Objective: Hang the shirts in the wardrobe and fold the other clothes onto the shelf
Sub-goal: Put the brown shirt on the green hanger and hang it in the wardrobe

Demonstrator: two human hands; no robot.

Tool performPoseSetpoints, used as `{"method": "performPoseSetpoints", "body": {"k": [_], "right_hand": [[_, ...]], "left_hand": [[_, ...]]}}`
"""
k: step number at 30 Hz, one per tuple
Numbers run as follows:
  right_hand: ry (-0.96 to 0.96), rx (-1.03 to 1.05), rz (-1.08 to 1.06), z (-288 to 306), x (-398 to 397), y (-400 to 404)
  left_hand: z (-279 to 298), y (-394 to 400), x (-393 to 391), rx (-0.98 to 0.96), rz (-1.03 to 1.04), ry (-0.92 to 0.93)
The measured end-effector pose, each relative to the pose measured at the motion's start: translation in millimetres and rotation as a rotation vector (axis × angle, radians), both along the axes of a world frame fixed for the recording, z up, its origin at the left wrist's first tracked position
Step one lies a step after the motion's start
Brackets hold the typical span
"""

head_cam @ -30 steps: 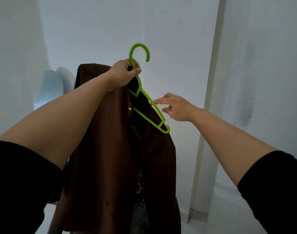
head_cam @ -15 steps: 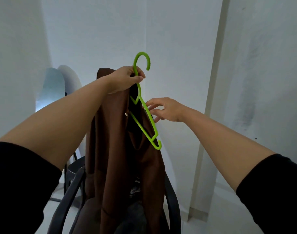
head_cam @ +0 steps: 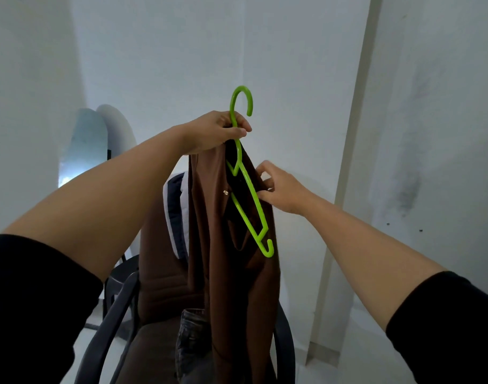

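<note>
A bright green plastic hanger (head_cam: 247,195) hangs tilted in mid-air, hook uppermost. My left hand (head_cam: 218,131) grips its neck just below the hook, bunching the top of a brown shirt (head_cam: 231,286) with it. The shirt drapes straight down from that hand, and one arm of the hanger lies outside the cloth. My right hand (head_cam: 279,189) pinches the shirt's edge beside the hanger's arm. The hanger's far arm is hidden inside the shirt.
Below stands a dark chair (head_cam: 112,317) holding a brown garment (head_cam: 159,273), a white and navy striped one (head_cam: 176,217) and dark jeans (head_cam: 193,347). White walls close in all round, with a pale vertical trim (head_cam: 345,189) at right and a rounded mirror (head_cam: 85,145) at back left.
My right hand closed from loosely spread fingers near the hanger into a pinch on the shirt's edge. The shirt gathered narrower under my left hand, and the view tilted down, revealing the chair.
</note>
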State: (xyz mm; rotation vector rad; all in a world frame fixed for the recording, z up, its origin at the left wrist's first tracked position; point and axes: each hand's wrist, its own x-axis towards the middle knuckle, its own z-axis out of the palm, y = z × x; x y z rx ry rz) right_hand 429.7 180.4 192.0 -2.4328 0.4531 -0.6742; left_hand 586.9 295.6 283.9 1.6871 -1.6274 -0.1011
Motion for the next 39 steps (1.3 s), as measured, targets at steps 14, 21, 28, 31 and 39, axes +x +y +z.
{"method": "performPoseSetpoints", "body": {"k": [14, 21, 28, 31, 39], "right_hand": [[0.384, -0.972, -0.386, 2.1, -31.9, -31.1], [0.578, -0.949, -0.263, 1.6, -38.4, -39.9], [0.81, -0.812, -0.296, -4.9, -34.7, -44.6], [0.788, -0.732, -0.265, -1.2, -31.3, -42.4], [0.537, -0.651, -0.205, 26.4, -22.6, -31.0]], "left_hand": [[-1.7, -9.7, 11.6, -0.19, 0.16, 0.125], [-0.8, -23.5, 15.0, -0.359, 0.282, 0.249], [-6.8, -29.2, 20.6, -0.35, 0.286, 0.418], [-8.6, -29.5, 21.7, -0.371, 0.341, 0.408], [-19.2, -30.7, 17.9, -0.301, 0.581, 0.123]]}}
